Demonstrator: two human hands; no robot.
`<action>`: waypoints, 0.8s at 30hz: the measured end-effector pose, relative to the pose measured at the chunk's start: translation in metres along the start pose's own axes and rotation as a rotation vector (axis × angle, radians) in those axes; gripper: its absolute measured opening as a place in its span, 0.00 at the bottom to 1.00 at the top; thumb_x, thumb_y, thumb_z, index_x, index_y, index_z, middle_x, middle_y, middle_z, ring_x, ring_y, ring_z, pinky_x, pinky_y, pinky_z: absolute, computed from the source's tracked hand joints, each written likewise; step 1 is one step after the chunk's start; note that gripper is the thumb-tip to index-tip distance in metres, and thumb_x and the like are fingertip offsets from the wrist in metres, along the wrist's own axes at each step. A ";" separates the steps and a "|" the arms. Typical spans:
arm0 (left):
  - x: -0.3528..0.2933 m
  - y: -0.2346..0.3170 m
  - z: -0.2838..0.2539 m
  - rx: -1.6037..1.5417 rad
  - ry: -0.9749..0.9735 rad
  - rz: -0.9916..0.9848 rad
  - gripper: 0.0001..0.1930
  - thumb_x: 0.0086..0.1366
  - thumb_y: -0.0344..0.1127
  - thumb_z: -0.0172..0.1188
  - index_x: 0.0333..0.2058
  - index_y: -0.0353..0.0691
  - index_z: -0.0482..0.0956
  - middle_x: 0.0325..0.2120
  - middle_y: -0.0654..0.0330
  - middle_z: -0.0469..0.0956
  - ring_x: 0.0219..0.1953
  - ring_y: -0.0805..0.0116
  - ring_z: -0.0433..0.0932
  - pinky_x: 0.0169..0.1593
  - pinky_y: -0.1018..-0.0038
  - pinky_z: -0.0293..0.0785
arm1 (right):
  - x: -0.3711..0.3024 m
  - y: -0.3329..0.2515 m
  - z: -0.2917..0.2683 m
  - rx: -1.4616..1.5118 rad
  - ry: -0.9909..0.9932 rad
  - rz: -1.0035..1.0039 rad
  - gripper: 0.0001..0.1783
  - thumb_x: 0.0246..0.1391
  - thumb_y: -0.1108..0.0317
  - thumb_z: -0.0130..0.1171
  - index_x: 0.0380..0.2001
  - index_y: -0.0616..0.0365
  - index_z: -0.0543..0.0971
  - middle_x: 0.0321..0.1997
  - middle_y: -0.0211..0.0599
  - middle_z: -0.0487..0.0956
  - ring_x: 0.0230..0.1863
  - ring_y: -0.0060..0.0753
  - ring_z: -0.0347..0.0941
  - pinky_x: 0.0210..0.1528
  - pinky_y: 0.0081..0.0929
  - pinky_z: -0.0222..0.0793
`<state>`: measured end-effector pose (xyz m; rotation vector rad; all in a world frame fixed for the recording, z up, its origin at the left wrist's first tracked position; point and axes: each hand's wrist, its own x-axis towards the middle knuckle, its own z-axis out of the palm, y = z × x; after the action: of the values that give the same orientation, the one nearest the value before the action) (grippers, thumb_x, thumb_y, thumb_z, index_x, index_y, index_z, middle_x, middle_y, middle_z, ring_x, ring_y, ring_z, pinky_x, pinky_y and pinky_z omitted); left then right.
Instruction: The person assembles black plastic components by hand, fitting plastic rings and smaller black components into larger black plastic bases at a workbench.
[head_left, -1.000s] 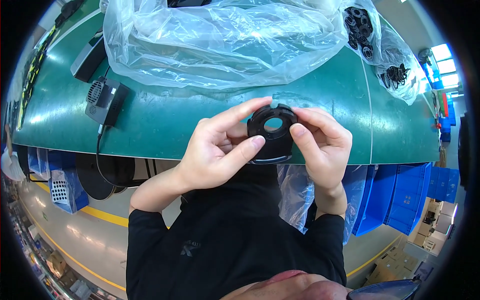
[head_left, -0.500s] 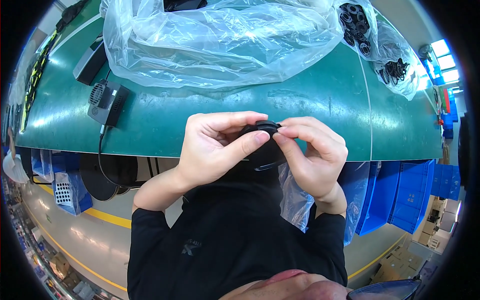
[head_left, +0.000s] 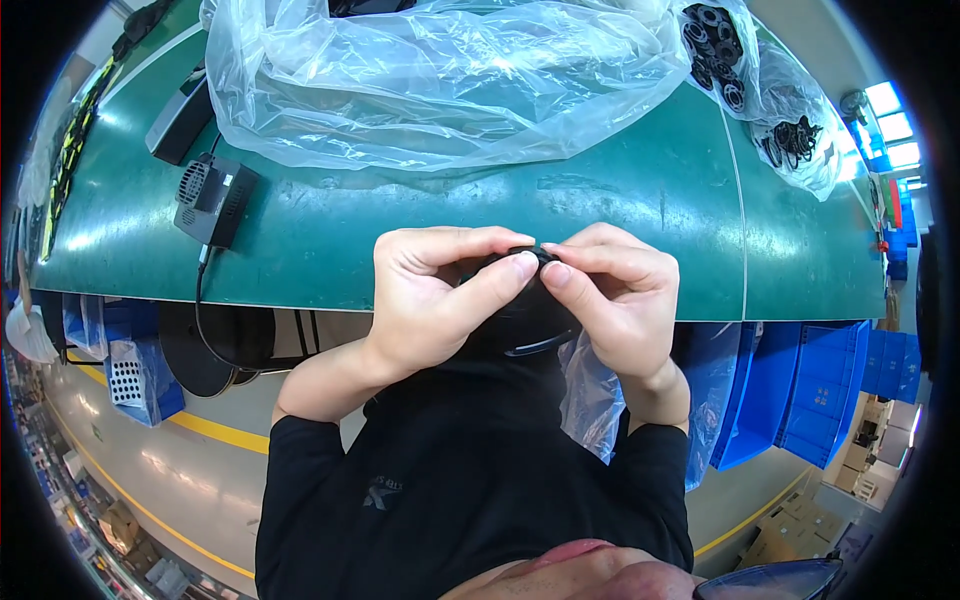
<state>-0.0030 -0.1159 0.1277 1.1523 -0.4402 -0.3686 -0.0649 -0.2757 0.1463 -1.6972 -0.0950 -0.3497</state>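
Note:
Near the front edge of the green table, both hands meet over a small black part [head_left: 541, 256] with a rounded edge. My left hand [head_left: 432, 290] pinches it from the left between thumb and fingers. From the right, my right hand [head_left: 618, 300] grips the same part with thumb and forefinger, the two thumb tips almost touching. Fingers cover most of it, so I cannot tell its exact kind. Just below the hands a glossy curved dark edge [head_left: 540, 345] shows against my black shirt; what it belongs to is unclear.
A large clear plastic bag [head_left: 450, 90] spreads over the back of the green table [head_left: 640, 220]. Black rings [head_left: 712, 50] and thin black loops [head_left: 792, 142] lie in bags at the back right. Left stands a black corded device [head_left: 218, 203]. Blue bins [head_left: 822, 395] sit below the right edge.
The black part has turned in my fingers and shows less of itself. My right hand has shifted slightly left, its thumb closer to the left thumb.

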 end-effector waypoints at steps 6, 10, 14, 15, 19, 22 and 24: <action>0.004 0.005 0.000 -0.040 -0.036 -0.101 0.08 0.54 0.22 0.61 0.35 0.28 0.79 0.30 0.56 0.80 0.32 0.77 0.76 0.36 0.83 0.72 | 0.001 0.001 -0.001 0.010 0.024 0.027 0.07 0.44 0.81 0.62 0.30 0.68 0.80 0.27 0.40 0.78 0.28 0.22 0.74 0.30 0.14 0.68; 0.004 0.008 -0.002 0.029 -0.059 -0.129 0.09 0.55 0.23 0.60 0.36 0.28 0.79 0.29 0.57 0.80 0.32 0.77 0.77 0.36 0.83 0.73 | 0.000 -0.001 -0.002 -0.118 0.030 -0.057 0.07 0.43 0.82 0.60 0.30 0.69 0.80 0.28 0.41 0.77 0.28 0.24 0.73 0.30 0.15 0.66; 0.005 0.007 -0.004 0.205 -0.138 0.003 0.08 0.55 0.25 0.60 0.35 0.29 0.79 0.29 0.57 0.81 0.31 0.77 0.77 0.35 0.83 0.73 | 0.001 -0.004 -0.002 -0.041 -0.004 -0.016 0.06 0.44 0.81 0.60 0.29 0.68 0.80 0.27 0.41 0.78 0.28 0.25 0.75 0.31 0.15 0.69; 0.005 0.006 -0.004 0.269 -0.137 0.064 0.08 0.55 0.25 0.60 0.34 0.29 0.80 0.29 0.56 0.81 0.31 0.77 0.77 0.35 0.83 0.73 | 0.001 -0.002 -0.001 -0.042 -0.003 -0.016 0.06 0.44 0.81 0.60 0.29 0.68 0.80 0.27 0.41 0.78 0.28 0.25 0.75 0.31 0.15 0.69; 0.002 0.004 -0.004 0.315 -0.095 0.083 0.07 0.55 0.25 0.61 0.33 0.30 0.80 0.29 0.55 0.81 0.32 0.77 0.77 0.36 0.82 0.73 | 0.000 0.001 -0.001 0.032 -0.015 0.041 0.05 0.45 0.81 0.59 0.30 0.68 0.80 0.27 0.41 0.78 0.28 0.25 0.75 0.32 0.16 0.69; 0.002 0.008 -0.003 0.149 -0.107 -0.074 0.07 0.56 0.24 0.60 0.34 0.29 0.80 0.29 0.56 0.81 0.32 0.77 0.77 0.36 0.83 0.73 | 0.001 -0.001 -0.001 0.063 -0.007 0.089 0.05 0.47 0.80 0.59 0.29 0.69 0.79 0.27 0.41 0.78 0.28 0.24 0.75 0.32 0.16 0.69; 0.004 0.008 -0.002 0.077 -0.114 -0.156 0.07 0.57 0.24 0.58 0.34 0.28 0.80 0.29 0.56 0.80 0.32 0.76 0.77 0.37 0.82 0.73 | 0.003 -0.004 -0.002 0.090 -0.002 0.129 0.04 0.47 0.80 0.59 0.29 0.69 0.79 0.27 0.40 0.78 0.28 0.24 0.75 0.32 0.16 0.69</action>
<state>0.0021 -0.1136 0.1347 1.2486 -0.4690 -0.5593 -0.0630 -0.2779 0.1509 -1.6056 -0.0027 -0.2437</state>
